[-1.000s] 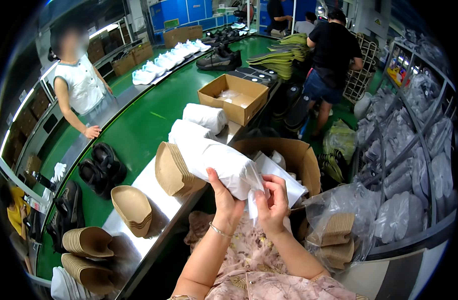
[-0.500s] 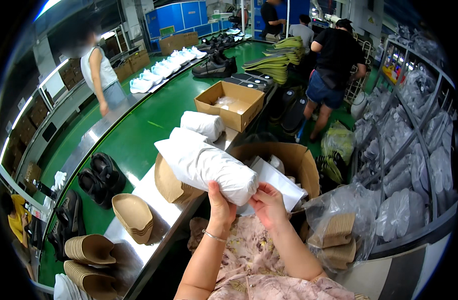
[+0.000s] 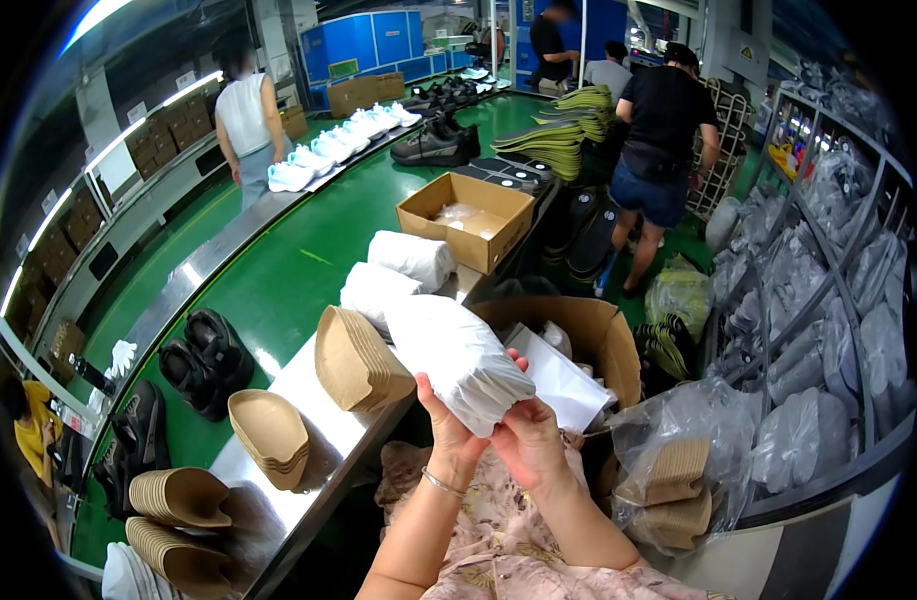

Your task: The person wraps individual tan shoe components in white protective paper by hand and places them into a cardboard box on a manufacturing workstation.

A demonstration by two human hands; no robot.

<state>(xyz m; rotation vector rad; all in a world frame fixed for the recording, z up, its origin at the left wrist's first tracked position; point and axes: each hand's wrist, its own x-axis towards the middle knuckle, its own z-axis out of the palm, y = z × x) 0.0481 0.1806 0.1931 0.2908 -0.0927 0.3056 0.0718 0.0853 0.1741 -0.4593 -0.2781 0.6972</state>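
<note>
Head view: both hands are raised in front of the person, above the lap and just off the near edge of the steel worktop [image 3: 309, 440]. The left hand [image 3: 449, 425] is closed around the lower end of a white wrapped bundle [image 3: 457, 355], fingers curled up its underside and thumb on the near face. The right hand [image 3: 531, 440] is partly closed, its fingers pinching the same lower end from the right side.

The bundle is a long, plump roll. Its long axis runs diagonally, from the lower end in the hands up and away to the left; the far end points toward the worktop and the green conveyor belt [image 3: 279, 270]. It is tilted, neither upright nor flat.

Just left of the bundle a stack of brown paper moulds [image 3: 357, 358] lies on the worktop. Beyond it rest two more white rolls [image 3: 399, 275], and farther off an open cardboard box [image 3: 469, 218]. Behind the bundle, to the right, stands a larger open carton [image 3: 579, 335] holding white sheets. Black shoes [image 3: 204, 360] sit on the belt.
</note>
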